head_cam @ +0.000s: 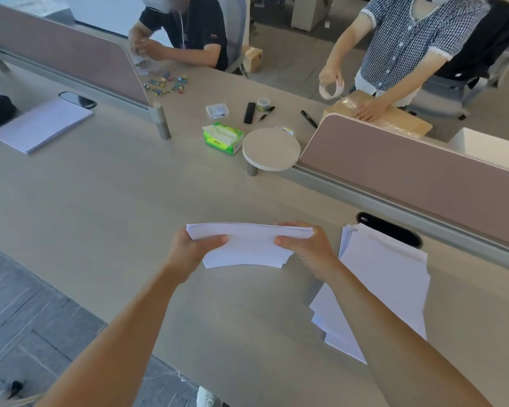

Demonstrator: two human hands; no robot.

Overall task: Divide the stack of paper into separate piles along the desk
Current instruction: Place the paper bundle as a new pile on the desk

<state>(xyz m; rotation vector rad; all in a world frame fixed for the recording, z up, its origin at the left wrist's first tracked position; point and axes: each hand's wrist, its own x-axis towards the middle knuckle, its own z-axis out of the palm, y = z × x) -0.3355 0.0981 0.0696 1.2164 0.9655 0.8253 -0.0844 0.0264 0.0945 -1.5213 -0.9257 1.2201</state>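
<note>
Two bare forearms reach forward from the bottom of the view over the long beige wooden desk (106, 201). To their right lies the loose, fanned stack of white paper sheets (385, 277), flat on the desk with its edges uneven, partly hidden by the right forearm and touching the black oval cable slot (390, 229) at its far corner. A pink fabric divider panel (423, 174) runs along the back edge on that side.

Far to the left, well apart, rests a tidy white paper pile (41, 124) near the desk's rear edge.

Held above the desk between the hands is a small bundle of white sheets (247, 245), bowed slightly upward in the middle. The left hand (193, 249) pinches its left end, thumb on top and the other fingers hidden beneath. The right hand (304, 243) pinches the right end likewise, thumb pressed on the upper face, fingers curled under the far edge.

Beyond, near the divider's end, stand a round pale disc shelf (271, 148) and, just beside it, a green tissue box (222, 138). Two other people work at the far side.
</note>
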